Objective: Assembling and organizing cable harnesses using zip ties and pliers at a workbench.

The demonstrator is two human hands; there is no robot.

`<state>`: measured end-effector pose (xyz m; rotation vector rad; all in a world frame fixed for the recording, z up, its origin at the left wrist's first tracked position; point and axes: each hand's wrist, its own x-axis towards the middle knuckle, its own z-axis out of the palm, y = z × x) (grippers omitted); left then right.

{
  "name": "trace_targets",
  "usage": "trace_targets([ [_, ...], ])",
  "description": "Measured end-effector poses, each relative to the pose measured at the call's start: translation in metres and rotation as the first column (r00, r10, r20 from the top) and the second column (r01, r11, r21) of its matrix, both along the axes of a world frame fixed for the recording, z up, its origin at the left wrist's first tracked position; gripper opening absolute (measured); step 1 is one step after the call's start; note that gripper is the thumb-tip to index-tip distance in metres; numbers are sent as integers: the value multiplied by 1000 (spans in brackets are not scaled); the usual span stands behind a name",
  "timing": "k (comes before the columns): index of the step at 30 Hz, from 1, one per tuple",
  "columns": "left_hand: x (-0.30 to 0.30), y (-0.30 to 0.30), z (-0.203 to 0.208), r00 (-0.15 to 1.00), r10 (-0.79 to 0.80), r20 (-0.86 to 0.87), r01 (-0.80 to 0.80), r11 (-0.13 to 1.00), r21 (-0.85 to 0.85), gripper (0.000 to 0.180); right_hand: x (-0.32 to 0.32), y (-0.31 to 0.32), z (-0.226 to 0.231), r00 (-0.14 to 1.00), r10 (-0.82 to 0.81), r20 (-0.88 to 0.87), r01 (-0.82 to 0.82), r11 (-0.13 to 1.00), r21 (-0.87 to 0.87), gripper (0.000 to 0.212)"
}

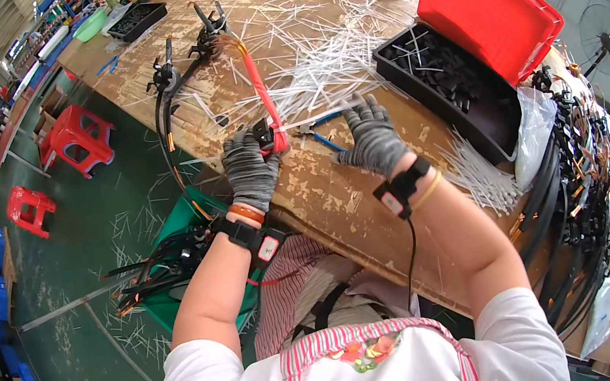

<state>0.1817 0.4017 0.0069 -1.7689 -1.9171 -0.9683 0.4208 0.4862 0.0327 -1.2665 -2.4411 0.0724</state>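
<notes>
A glossy red plastic stool (79, 140) stands on the floor, left of a green plastic bin (158, 312) holding black cables. The left hand (250, 169), in a grey striped knit glove, is curled round the lower end of a red-sleeved cable (257, 86) with frayed copper-coloured strands, above the scuffed wooden table (338, 199). Its black wrist strap bears a small white-and-red label (269, 248), marked too small to read surely. A thin white plastic tie (317, 117) runs rightward from the cable to the gloved right hand (375, 139), its fingers extended; I cannot tell whether they pinch it. Farther right sits a black rectangular tray (462, 122) of small black parts.
</notes>
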Motion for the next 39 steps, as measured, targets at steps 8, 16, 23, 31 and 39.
trace_targets([
  [8,7,4,-1,997,74,33,-74,997,-15,56,-16,38,39,880,184,439,-27,940,-341,91],
  [16,4,5,0,998,67,21,-66,998,-23,62,-36,7,55,898,101,428,40,950,-309,51],
  [23,7,4,3,994,92,57,-92,996,1,50,-16,-26,30,995,13,-94,-48,922,-384,38],
  [31,6,9,-5,985,134,106,-132,991,-29,61,-38,-52,22,1000,-14,4,15,973,-232,59],
  [39,4,11,-8,980,167,107,-157,983,-94,66,-42,-58,21,999,-38,-22,34,987,-159,56],
])
